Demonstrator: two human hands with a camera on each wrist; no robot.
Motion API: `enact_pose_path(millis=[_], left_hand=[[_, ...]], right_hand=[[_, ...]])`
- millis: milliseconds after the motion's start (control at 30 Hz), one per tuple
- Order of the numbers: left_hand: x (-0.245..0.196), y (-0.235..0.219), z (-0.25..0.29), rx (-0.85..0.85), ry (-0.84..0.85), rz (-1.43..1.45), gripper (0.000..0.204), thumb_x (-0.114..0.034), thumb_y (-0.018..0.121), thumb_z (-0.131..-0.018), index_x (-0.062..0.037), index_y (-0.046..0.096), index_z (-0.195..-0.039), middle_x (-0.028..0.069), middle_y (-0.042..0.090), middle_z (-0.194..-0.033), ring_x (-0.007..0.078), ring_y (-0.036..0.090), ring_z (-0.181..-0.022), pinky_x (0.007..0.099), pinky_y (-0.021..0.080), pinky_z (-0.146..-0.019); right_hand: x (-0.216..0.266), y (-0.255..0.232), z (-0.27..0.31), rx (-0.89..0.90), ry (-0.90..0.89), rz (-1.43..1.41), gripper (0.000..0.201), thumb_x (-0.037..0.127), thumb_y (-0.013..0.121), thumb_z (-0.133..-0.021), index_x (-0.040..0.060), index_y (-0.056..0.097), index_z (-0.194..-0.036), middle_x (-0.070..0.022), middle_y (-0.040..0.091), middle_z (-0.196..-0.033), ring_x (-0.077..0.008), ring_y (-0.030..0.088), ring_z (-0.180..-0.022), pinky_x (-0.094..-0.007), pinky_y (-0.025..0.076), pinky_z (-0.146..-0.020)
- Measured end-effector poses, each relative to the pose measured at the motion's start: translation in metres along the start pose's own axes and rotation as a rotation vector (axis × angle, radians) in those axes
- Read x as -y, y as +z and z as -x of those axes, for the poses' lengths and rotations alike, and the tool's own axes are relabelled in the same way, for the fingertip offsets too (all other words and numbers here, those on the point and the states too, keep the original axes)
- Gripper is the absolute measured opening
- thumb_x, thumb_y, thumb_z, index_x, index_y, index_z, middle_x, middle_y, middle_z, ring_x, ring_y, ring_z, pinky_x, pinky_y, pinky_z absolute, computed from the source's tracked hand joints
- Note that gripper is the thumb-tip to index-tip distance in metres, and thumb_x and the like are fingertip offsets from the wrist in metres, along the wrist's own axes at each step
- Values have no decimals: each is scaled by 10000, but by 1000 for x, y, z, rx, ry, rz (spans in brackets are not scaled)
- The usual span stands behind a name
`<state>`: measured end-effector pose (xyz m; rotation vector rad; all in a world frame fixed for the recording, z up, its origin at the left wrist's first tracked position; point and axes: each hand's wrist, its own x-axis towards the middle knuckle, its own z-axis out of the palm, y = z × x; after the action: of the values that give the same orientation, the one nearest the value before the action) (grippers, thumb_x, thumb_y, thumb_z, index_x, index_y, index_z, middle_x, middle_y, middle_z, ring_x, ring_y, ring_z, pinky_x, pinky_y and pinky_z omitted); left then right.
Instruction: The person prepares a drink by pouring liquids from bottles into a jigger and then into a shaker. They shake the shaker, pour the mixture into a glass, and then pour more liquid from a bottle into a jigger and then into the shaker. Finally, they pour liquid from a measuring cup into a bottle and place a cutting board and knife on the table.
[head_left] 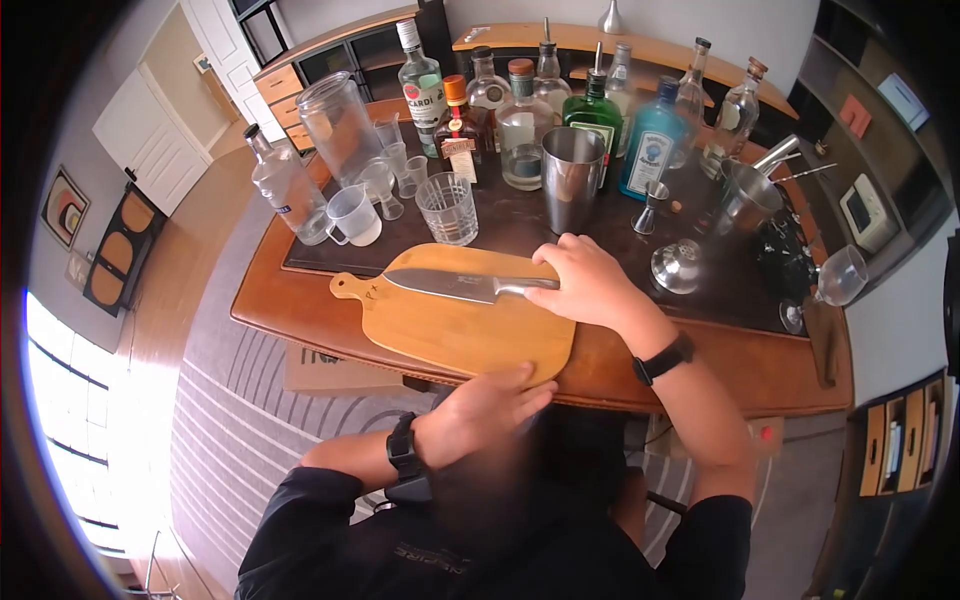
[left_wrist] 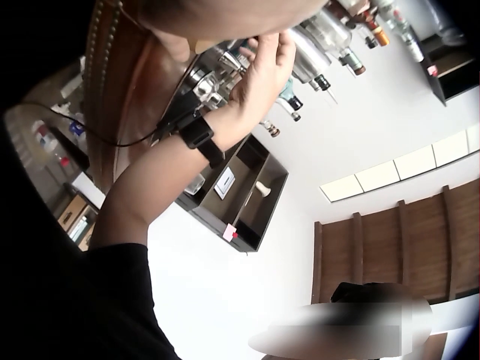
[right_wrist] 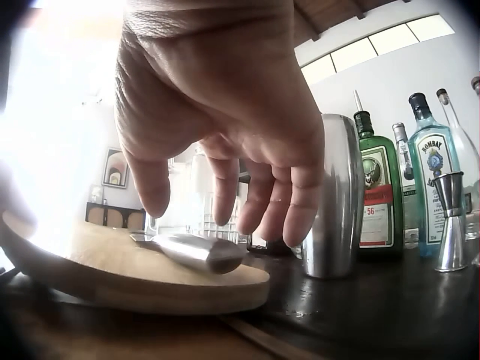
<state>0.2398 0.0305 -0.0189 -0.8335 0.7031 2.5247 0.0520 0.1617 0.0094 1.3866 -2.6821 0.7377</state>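
A wooden cutting board (head_left: pixel 440 335) with a small round handle lies across the front of the desk, its near side by the leather edge. On it rests a knife (head_left: pixel 440 283), blade toward the left, metal handle (right_wrist: pixel 199 251) toward the right. My right hand (head_left: pixel 590 280) hovers over that handle, fingers spread and pointing down, with a gap between them and the handle in the right wrist view. My left hand (head_left: pixel 480 415) holds the board's near right edge, thumb on top and fingers along the rim; part of those fingers is hidden.
Right behind the board stand a steel shaker tin (head_left: pixel 573 180) and a cut-glass tumbler (head_left: pixel 447 210). A jigger (head_left: pixel 650 208), a steel strainer top (head_left: pixel 678 266) and a wine glass (head_left: pixel 840 277) are at the right. Several liquor bottles line the back; a measuring cup (head_left: pixel 353 215) sits left.
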Motion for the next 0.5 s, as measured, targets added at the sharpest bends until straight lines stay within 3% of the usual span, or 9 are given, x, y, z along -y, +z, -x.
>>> enact_pose_path(millis=[167, 500], left_hand=[[11, 22, -20, 120, -43, -34, 255, -176, 611, -1030, -67, 539, -1249, 126, 576, -1290, 317, 596, -1229, 391, 521, -1080], [39, 61, -56, 186, -206, 12, 333, -243, 611, -1030, -97, 516, -1313, 135, 572, -1352, 354, 593, -1244, 458, 521, -1073]], right_hand=[[-13, -2, 6, 126, 40, 61, 385, 357, 767, -837, 107, 701, -1123, -119, 623, -1043, -327, 582, -1063, -413, 482, -942], [-58, -19, 33, 90, 141, -6, 310, 252, 779, -820, 89, 702, -1073, -128, 630, -1036, -341, 577, -1045, -427, 469, -935]])
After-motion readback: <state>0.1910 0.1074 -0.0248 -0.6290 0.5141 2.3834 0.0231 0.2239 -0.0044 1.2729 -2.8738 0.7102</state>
